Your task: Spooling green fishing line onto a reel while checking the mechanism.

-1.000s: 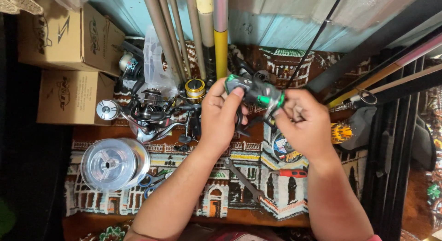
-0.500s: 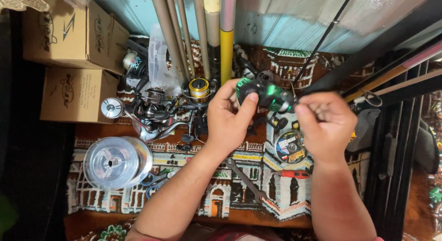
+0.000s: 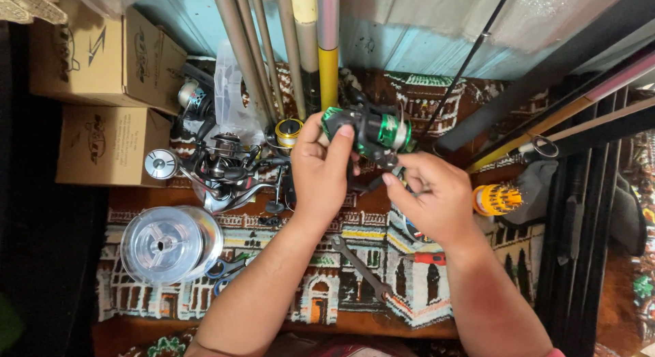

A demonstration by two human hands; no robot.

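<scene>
Metal, plastic, card and woven cloth

The fishing reel (image 3: 368,130) looks glossy: black plastic body with shiny green metallic parts. The spool (image 3: 170,242) of line is clear, smooth plastic. The wrench (image 3: 360,267) is dull grey metal. The loose reels (image 3: 222,169) show bright chrome and dark matt parts. The boxes (image 3: 109,53) are matt brown cardboard. The mat (image 3: 321,299) is woven, rough cloth with a printed building pattern. The rods (image 3: 263,50) are smooth, with a satin sheen; one section is glossy yellow. The bit holder (image 3: 498,199) is orange plastic.
</scene>
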